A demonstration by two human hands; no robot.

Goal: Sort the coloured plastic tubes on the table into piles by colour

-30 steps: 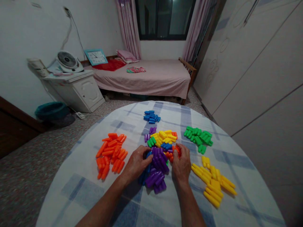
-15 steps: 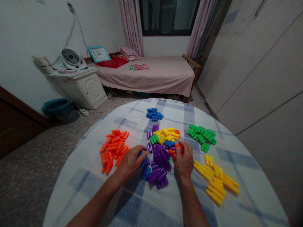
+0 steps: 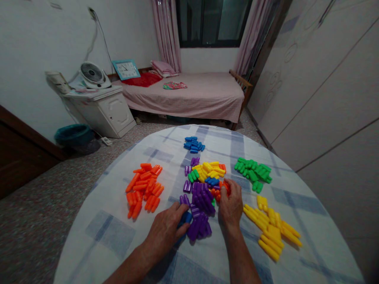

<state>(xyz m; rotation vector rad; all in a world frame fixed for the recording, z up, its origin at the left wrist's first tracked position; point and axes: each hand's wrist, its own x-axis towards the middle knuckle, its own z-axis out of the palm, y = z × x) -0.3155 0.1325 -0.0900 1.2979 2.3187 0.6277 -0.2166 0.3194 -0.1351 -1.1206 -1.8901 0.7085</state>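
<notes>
Head view: left hand curls over blue pegs, right hand apparently pinches orange pegs.

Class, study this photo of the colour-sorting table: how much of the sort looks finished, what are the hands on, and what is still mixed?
Done: separate piles of orange pieces, blue pieces, green pieces and yellow pieces. In hand: the left hand grips blue blocks beside the purple pieces; the right hand touches orange-red ones at the mixed heap. Left: that central heap still blends yellow, green, blue and purple.
</notes>
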